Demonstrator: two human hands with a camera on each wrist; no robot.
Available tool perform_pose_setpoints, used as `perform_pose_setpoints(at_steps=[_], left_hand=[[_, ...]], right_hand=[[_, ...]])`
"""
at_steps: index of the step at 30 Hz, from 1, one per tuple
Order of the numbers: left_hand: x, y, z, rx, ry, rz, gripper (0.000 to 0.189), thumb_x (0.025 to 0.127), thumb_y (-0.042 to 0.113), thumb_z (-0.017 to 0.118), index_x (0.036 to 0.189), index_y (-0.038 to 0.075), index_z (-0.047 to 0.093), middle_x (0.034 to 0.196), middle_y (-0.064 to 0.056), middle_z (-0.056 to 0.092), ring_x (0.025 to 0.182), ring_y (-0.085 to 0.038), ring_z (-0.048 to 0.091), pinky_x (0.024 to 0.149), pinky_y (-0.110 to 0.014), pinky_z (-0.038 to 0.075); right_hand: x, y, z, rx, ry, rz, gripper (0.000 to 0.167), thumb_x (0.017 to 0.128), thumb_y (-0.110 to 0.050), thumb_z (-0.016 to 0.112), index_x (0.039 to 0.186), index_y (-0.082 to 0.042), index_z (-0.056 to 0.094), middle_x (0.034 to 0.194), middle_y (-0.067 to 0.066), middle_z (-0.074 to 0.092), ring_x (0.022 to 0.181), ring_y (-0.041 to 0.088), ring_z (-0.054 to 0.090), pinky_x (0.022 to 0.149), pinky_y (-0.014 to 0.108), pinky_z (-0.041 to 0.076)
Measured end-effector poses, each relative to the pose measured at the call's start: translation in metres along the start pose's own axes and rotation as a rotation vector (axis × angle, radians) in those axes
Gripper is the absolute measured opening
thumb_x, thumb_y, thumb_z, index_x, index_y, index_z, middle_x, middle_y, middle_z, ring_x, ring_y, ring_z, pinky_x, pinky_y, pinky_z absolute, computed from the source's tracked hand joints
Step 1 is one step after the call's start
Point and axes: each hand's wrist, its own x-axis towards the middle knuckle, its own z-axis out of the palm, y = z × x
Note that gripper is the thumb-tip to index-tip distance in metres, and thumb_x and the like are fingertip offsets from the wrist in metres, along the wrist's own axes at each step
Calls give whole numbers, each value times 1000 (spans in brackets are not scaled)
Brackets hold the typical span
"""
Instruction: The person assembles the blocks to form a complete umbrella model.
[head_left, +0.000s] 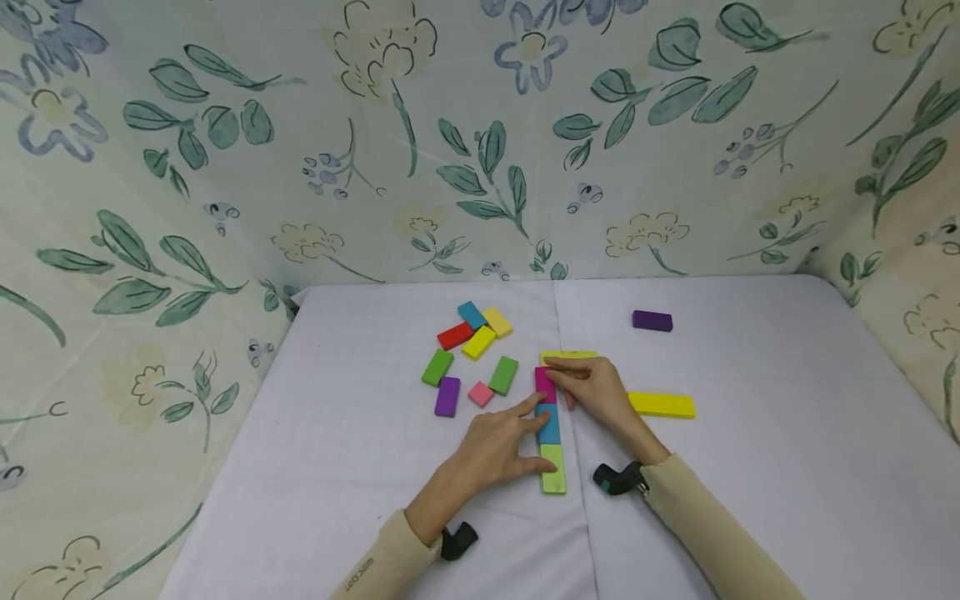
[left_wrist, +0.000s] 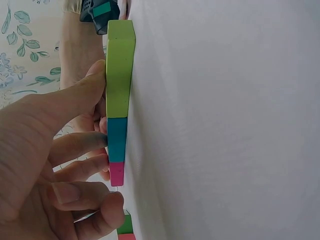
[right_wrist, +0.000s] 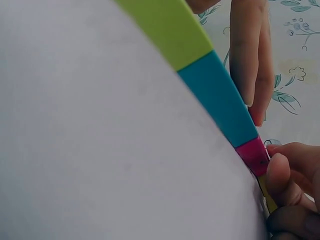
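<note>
A lime green block [head_left: 553, 482], a blue block [head_left: 551, 431] and a magenta block [head_left: 544, 385] stand end to end in a straight row on the white cloth. Across the row's far end lies a yellow block [head_left: 581, 354], partly covered by fingers. My left hand [head_left: 487, 446] rests on the row from the left, fingers spread: its thumb [left_wrist: 95, 75] touches the lime block, and fingertips press the blue and magenta ones. My right hand [head_left: 600, 392] pinches the magenta block near its far end with thumb and index finger, its other fingers curled below.
Left of the row several loose blocks lie scattered, among them a red block [head_left: 455, 336], a purple block [head_left: 447, 397] and a pink block [head_left: 481, 394]. A long yellow block [head_left: 662, 405] lies beyond my right wrist, and a dark purple block [head_left: 652, 321] at the back right.
</note>
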Motion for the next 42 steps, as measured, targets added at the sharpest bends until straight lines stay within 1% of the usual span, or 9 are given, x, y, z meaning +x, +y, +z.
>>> perform_pose_setpoints(at_steps=[7,13,16,19,24,30,34,37,42], left_hand=[[0,-1,0,-3,2,4,76,83,59,80,144,18,61,161,-3,47,108,-16,75,49,-10,33],[1,0,-1,-9,-14,-4,76,84,59,80,145,19,60,162,-2,47,117,-17,72,50,-9,34],[1,0,-1,-7,-17,-9,76,83,59,80,145,19,60,162,-2,47,118,-16,72,50,-9,35],[2,0,-1,-1,-19,-13,76,83,59,79,145,20,60,162,-2,47,117,-16,72,49,-9,34],[2,0,1,-3,-20,-14,76,83,59,80,145,20,60,162,-2,46,115,-15,73,47,-11,33],[1,0,1,-7,-16,-14,76,83,58,81,145,20,60,162,-2,47,109,-15,75,45,-13,31],[0,0,1,-15,-14,-18,75,83,58,81,145,19,60,162,-2,47,111,-15,75,45,-13,31],[0,0,1,-17,-15,-20,75,83,58,81,145,19,60,162,-1,47,114,-15,74,46,-12,31],[0,0,1,-17,-16,-19,76,83,58,81,145,20,60,162,-1,46,114,-15,73,46,-12,31]], right_hand=[[-2,-1,-5,22,-15,16,39,96,-38,74,131,-20,74,57,9,63,52,17,55,61,26,38],[-12,-7,-20,5,-38,24,41,97,-39,73,133,-21,72,68,9,68,63,22,58,57,23,38],[-16,-11,-33,-46,-24,3,43,97,-36,73,135,-17,70,73,10,70,69,22,57,57,22,37],[-20,-12,-50,-138,34,-41,42,96,-31,75,135,-14,71,82,10,72,70,20,54,55,22,35],[-33,-10,-77,-282,123,-69,45,95,-32,76,136,-14,70,102,11,73,80,20,54,62,19,43],[-51,2,-104,-346,132,-98,47,97,-34,74,140,-17,67,118,11,72,95,16,57,77,19,46],[-61,11,-117,-344,110,-84,49,99,-36,71,144,-20,63,126,11,70,106,21,55,87,31,44],[-68,19,-125,-339,86,-62,49,99,-38,71,144,-19,63,130,8,68,109,17,53,89,40,42],[-80,35,-134,-368,50,-57,47,94,-36,77,137,-17,69,129,7,68,105,5,51,88,29,40]])
